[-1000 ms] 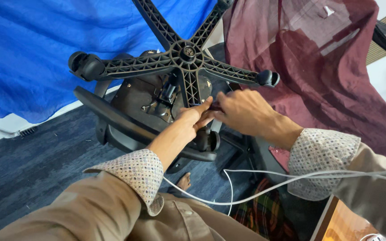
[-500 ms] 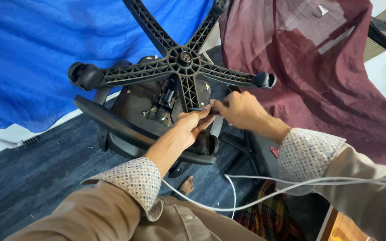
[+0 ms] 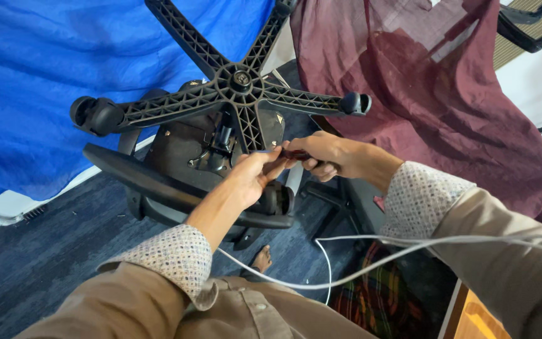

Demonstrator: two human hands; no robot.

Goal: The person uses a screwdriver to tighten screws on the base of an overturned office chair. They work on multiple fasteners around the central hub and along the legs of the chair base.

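A black office chair lies overturned, its five-armed star base (image 3: pixel 241 81) and castors pointing toward me. My right hand (image 3: pixel 324 157) is closed around a dark reddish tool handle (image 3: pixel 296 154) just below the base. My left hand (image 3: pixel 255 172) meets it from the left, its fingertips pinching the tool's front end. Both hands hover over the chair's underside mechanism (image 3: pixel 211 147), near the gas column. A black armrest (image 3: pixel 158 185) runs beneath my left forearm.
A blue cloth (image 3: pixel 45 75) hangs behind on the left and a maroon cloth (image 3: pixel 446 94) drapes on the right. Dark carpet (image 3: pixel 45 257) lies below. A white cable (image 3: pixel 371 254) crosses in front of my chest. A plaid fabric (image 3: pixel 377 295) and a bare foot (image 3: pixel 261 257) show below.
Both hands have stayed joined at the tool below the base. The view has shifted slightly, so the chair base sits a little lower and to the left.
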